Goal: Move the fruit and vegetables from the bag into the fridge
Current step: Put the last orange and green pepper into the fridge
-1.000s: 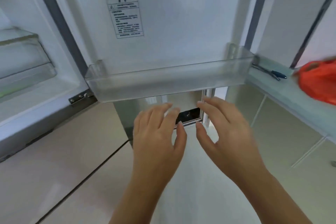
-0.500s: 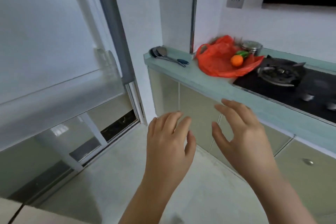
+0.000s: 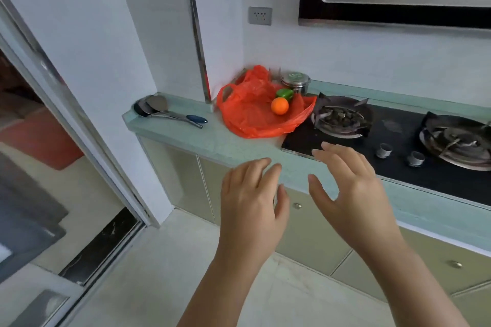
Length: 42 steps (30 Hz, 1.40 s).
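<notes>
Both hands empty. Left hand [image 3: 252, 194] and right hand [image 3: 350, 188] are raised side by side in front of the bench [image 3: 202, 141], fingers [image 3: 337, 150] straight and loosely spread, holding nothing. The right fingertips are over the front corner of the hob [image 3: 332, 146]; the left hand is over the bench edge.

Task items: the red plastic bag [image 3: 249, 119] lies slumped open on the bench in the corner, touching the hob's left edge. An orange [image 3: 279, 105] sits on the bag film, with a green pepper [image 3: 284, 93] just behind it and touching it. A metal tin [image 3: 295, 82] stands behind the bag; two ladles [image 3: 170, 113] lie to its left.

Handling, our judgement: the orange is round, firm and light, and likely to roll on the slick film. We would cup it from above with the whole hand. The pepper looks glossy and hollow, so it should take a light grip around the body. The bag is thin and limp and gives no support, so we would lift items out rather than drag the film.

Versus half a second ago: the fridge door shelf has left the view and a doorway shows at left. The bag is now nearer the centre and closer to the hands. Hand posture is unchanged, and both have moved forward over the bench.
</notes>
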{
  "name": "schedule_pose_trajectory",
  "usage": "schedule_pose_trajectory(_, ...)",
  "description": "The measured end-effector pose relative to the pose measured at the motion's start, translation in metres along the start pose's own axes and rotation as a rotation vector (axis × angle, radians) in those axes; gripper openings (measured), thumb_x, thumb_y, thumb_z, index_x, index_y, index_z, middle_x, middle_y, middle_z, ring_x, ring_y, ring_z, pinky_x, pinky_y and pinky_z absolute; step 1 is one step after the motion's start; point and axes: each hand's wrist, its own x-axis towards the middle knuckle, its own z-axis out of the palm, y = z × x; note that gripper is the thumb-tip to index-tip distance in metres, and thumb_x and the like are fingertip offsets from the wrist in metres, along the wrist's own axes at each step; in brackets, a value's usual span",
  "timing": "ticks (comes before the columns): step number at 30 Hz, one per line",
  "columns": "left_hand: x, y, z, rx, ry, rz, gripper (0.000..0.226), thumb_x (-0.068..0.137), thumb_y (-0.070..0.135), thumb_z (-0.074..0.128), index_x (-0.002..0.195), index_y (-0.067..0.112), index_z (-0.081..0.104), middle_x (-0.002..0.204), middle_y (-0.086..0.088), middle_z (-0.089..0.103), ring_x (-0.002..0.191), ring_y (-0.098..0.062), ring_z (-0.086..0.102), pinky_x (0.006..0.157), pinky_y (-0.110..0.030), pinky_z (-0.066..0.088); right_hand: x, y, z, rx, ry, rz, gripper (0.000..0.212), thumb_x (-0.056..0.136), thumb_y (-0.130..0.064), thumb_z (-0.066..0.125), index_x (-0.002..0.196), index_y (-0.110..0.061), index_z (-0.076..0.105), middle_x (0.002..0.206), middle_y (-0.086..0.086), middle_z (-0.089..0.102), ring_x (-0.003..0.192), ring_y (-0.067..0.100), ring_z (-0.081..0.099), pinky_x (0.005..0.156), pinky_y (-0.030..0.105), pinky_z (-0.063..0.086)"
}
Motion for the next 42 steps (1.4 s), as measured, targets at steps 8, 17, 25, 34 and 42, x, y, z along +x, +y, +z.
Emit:
schedule_pose_trajectory(8,0.073,-0.023,0.092,-0.027,-0.040,0.055,0.028,0.080,0.019,0.049,0.099,0.007,0.066,0.101,-0.006,0.065,0.093,-0.024,0.057,0.082,-0.041,0.048,0.066,0.083,0.042,-0.054,0.020,0.081,0.037,0.080,-0.024,0.056,0.110,-0.004,0.063,0.114,0.015,0.062,0.105,0.034,0.058,0.084,0.049,0.051)
schedule_pose_trajectory(17,0.176,-0.041,0.201,0.045,-0.073,0.090,0.024,0.078,0.017,0.054,0.097,0.009,0.066,0.099,-0.007,0.065,0.093,-0.027,0.059,0.084,-0.041,0.045,0.168,0.178,0.091,-0.039,-0.015,0.053,0.036,0.078,-0.022,0.059,0.108,-0.004,0.064,0.113,0.015,0.062,0.104,0.035,0.058,0.086,0.049,0.050)
schedule_pose_trajectory(25,0.209,-0.089,0.262,0.079,-0.160,-0.007,0.028,0.079,0.021,0.051,0.100,0.011,0.066,0.101,-0.005,0.065,0.095,-0.024,0.060,0.085,-0.042,0.047,0.215,0.224,0.146,-0.007,-0.088,0.090,0.037,0.075,-0.013,0.072,0.110,-0.003,0.064,0.114,0.015,0.062,0.106,0.035,0.058,0.087,0.051,0.049)
schedule_pose_trajectory(34,0.255,-0.171,0.329,-0.141,-0.213,-0.154,0.033,0.079,0.028,0.049,0.102,0.012,0.066,0.105,-0.002,0.066,0.099,-0.019,0.058,0.087,-0.033,0.045,0.263,0.253,0.234,-0.061,-0.172,0.181,0.037,0.077,-0.023,0.060,0.108,-0.003,0.064,0.111,0.015,0.064,0.101,0.036,0.060,0.084,0.050,0.050)
schedule_pose_trajectory(42,0.293,-0.247,0.403,-0.273,-0.373,-0.205,0.039,0.077,0.035,0.052,0.105,0.010,0.063,0.108,-0.004,0.063,0.102,-0.021,0.058,0.089,-0.028,0.042,0.309,0.287,0.310,-0.185,-0.302,0.330,0.032,0.076,-0.017,0.069,0.106,-0.005,0.064,0.105,0.014,0.064,0.097,0.037,0.060,0.082,0.048,0.047)
